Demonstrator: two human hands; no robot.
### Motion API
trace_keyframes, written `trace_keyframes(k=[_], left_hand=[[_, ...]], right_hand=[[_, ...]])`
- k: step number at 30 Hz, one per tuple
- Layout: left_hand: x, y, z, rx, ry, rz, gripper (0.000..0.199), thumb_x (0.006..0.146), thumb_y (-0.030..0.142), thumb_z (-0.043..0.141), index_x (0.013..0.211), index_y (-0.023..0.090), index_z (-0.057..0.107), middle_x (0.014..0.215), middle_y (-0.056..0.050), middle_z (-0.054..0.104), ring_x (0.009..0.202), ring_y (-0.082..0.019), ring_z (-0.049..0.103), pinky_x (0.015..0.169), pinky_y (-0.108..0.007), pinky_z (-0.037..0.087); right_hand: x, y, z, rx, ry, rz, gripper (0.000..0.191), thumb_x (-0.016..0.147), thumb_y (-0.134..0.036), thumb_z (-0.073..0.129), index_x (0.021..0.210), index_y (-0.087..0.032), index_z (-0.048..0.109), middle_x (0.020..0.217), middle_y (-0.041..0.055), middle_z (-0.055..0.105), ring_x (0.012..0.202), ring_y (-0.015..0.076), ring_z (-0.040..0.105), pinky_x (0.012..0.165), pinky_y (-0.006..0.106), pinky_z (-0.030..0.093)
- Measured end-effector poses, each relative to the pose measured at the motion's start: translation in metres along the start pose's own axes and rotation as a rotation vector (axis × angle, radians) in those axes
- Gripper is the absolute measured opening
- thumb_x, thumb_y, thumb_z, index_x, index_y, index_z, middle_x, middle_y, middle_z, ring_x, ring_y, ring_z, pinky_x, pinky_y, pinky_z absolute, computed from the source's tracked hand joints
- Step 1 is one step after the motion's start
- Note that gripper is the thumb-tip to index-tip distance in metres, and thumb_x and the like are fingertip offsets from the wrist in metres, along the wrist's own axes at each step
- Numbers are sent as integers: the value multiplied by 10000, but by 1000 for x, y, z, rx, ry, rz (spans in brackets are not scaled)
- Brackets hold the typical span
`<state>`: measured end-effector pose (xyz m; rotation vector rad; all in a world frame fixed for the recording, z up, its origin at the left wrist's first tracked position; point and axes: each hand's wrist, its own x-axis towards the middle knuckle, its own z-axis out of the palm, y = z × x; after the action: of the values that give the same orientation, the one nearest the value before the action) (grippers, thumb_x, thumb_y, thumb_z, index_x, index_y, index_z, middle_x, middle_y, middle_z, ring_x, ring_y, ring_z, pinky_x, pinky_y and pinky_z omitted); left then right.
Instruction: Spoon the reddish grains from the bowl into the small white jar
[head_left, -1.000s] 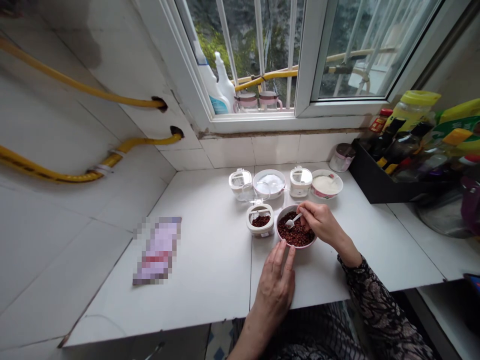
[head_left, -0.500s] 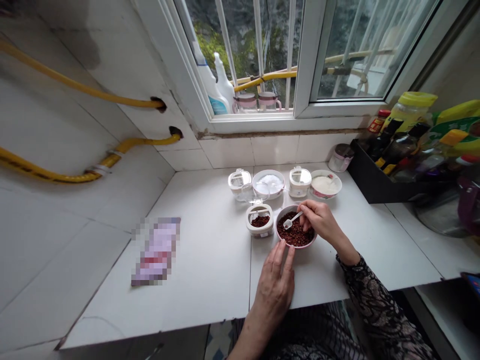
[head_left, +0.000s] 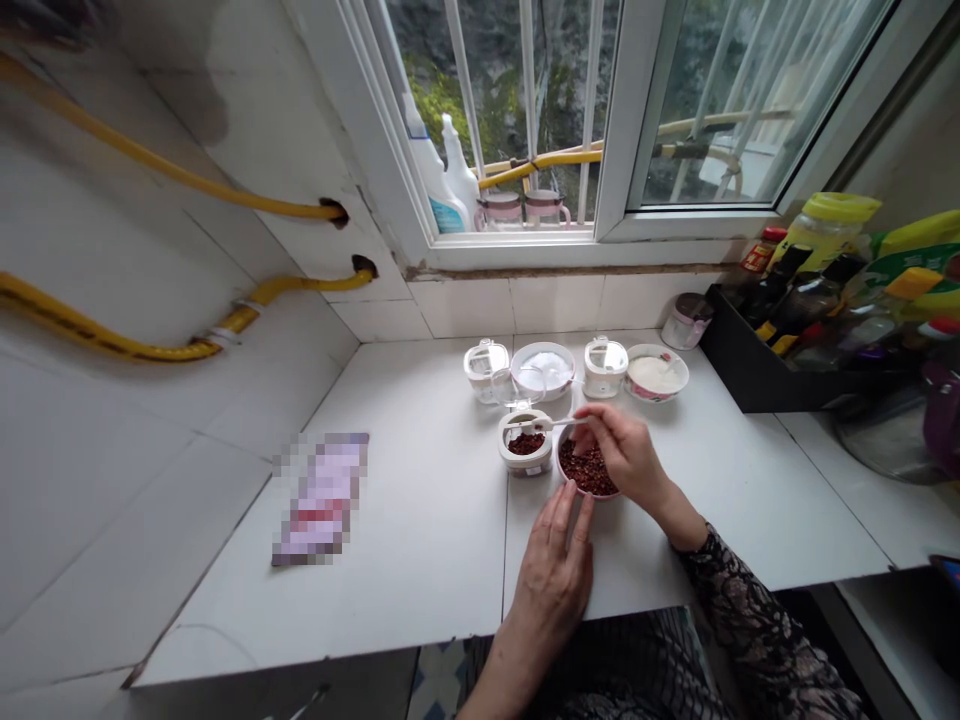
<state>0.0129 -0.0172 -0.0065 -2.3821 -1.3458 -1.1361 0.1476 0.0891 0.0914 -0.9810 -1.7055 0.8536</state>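
Note:
Between thumb and fingers, my right hand (head_left: 622, 450) pinches a small white spoon (head_left: 546, 424), its bowl over the rim of an open seasoning jar (head_left: 523, 464). Dark reddish-brown peppercorn-like grains (head_left: 527, 443) lie inside that jar. Just right of it stands a bowl (head_left: 568, 490) filled with the same kind of grains (head_left: 589, 470), partly covered by my right hand. My left hand (head_left: 556, 565) rests with fingers stretched out, fingertips against the bowl's near side. The jar's clear lid (head_left: 519, 388) is flipped up towards the back.
Behind stand a clear jar (head_left: 486, 372), a bowl of white powder (head_left: 543, 372), a second jar (head_left: 604, 368) and a bowl of pale granules (head_left: 656, 373). A black box of bottles (head_left: 731, 350) sits at right. A blurred purple packet (head_left: 322, 500) lies left.
My right hand has lifted the spoon out of the grain bowl and carried it left over the jar. My left hand stays at the bowl. The camera view has shifted slightly.

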Motion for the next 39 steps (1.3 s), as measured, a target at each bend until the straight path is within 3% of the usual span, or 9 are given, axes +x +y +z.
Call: trace_keyframes(k=[3, 5, 10, 14, 21, 28, 39], left_hand=[[0, 0, 0, -1, 13, 1, 704, 910, 0, 451, 1576, 90, 244, 1606, -216, 303, 1451, -316, 380, 1097, -452, 485], [0, 0, 0, 3, 14, 4, 702, 908, -2, 454, 1574, 85, 249, 1601, -219, 309, 1449, -316, 382, 1097, -449, 484], [0, 1, -1, 8, -21, -4, 666, 914, 3, 456, 1556, 75, 296, 1562, -220, 373, 1447, -306, 386, 1109, -436, 469], [1, 1, -3, 7, -38, -4, 648, 920, 13, 468, 1547, 70, 314, 1526, -221, 421, 1444, -301, 390, 1115, -433, 462], [1, 1, -3, 10, -31, -3, 655, 917, 3, 461, 1550, 81, 312, 1524, -221, 415, 1439, -306, 394, 1101, -440, 475], [0, 1, -1, 0, -27, -5, 663, 912, 2, 462, 1551, 80, 307, 1529, -220, 408, 1444, -306, 385, 1104, -445, 472], [1, 1, -2, 3, -22, -8, 661, 922, 17, 463, 1557, 89, 297, 1544, -211, 402, 1434, -296, 404, 1105, -434, 470]], right_hand=[[-4, -1, 5, -147, -89, -163, 222, 991, -364, 472, 997, -224, 644, 770, 51, 719, 683, 188, 680, 729, 333, 555], [-4, 0, 3, -155, -62, -175, 215, 999, -350, 462, 998, -224, 635, 755, 43, 712, 670, 181, 672, 720, 324, 550], [2, 7, -20, -3, 50, -16, 228, 988, -411, 510, 964, -203, 601, 705, 15, 695, 560, 146, 649, 592, 272, 533], [5, 16, -32, -36, -21, 85, 231, 969, -382, 522, 847, -202, 599, 627, -2, 642, 469, 135, 591, 485, 252, 473], [1, 22, -18, -115, -146, 146, 216, 951, -279, 498, 754, -222, 566, 543, -26, 624, 434, 130, 558, 518, 258, 473], [5, 22, -23, 56, -22, 297, 252, 892, -434, 561, 790, -207, 598, 553, -14, 642, 396, 138, 575, 411, 246, 447], [5, 21, -24, 35, 10, 286, 267, 879, -436, 558, 785, -191, 608, 555, -5, 641, 397, 127, 574, 418, 231, 442]])
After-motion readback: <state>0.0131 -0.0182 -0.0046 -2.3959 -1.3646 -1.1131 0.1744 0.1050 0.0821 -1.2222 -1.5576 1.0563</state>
